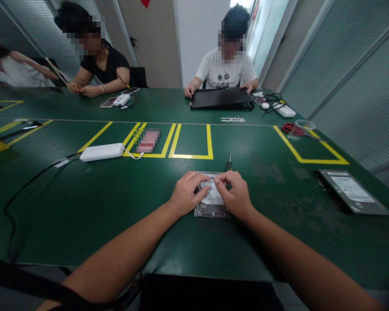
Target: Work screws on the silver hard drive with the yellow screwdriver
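Observation:
A hard drive [212, 210] with a white label lies flat on the green table between my hands. My left hand [188, 192] rests at its left side, thumb and forefinger stretched apart over the label. At the right side is my right hand [236, 193], its thumb and forefinger drawn together in a pinch above the label. Whatever sits between those fingertips is too small to make out. Just beyond my right hand a screwdriver [229, 162] lies with its shaft pointing away; part of its handle is hidden.
A second hard drive [352, 190] lies at the right. A white power strip [102, 152] with a black cable and a pink phone [149, 141] are at the left. Red scissors [290, 128] lie far right. Across the table, a person holds a black panel [222, 98]; others sit leftward.

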`<action>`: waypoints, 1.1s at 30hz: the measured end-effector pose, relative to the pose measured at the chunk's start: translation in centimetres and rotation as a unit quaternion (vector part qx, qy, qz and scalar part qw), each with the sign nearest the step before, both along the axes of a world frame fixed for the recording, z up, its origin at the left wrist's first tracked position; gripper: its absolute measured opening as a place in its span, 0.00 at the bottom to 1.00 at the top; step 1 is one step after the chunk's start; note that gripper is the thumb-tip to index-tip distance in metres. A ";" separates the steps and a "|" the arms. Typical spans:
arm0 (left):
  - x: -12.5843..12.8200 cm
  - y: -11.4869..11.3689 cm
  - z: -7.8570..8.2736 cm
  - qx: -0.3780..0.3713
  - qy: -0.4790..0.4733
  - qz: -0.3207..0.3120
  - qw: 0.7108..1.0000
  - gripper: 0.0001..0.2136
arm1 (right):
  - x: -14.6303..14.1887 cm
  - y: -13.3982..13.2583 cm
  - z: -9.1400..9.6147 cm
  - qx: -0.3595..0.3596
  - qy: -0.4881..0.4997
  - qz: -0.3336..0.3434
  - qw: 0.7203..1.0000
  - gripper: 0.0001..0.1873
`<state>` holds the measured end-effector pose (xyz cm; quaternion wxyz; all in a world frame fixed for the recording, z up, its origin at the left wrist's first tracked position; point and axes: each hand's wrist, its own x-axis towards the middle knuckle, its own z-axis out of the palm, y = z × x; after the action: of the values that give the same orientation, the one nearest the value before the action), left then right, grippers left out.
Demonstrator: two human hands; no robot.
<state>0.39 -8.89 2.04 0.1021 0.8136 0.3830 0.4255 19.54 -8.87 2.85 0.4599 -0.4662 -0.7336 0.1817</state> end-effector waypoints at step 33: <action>-1.4 2.2 -0.8 -0.091 -0.151 0.073 0.982 0.04 | -0.7 -1.8 -0.4 0.037 -0.215 0.134 0.967 0.14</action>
<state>-1.05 -6.71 1.22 0.2009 0.6974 0.4587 0.5127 18.82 -10.62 2.44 0.2800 -0.3747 -0.8770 0.1103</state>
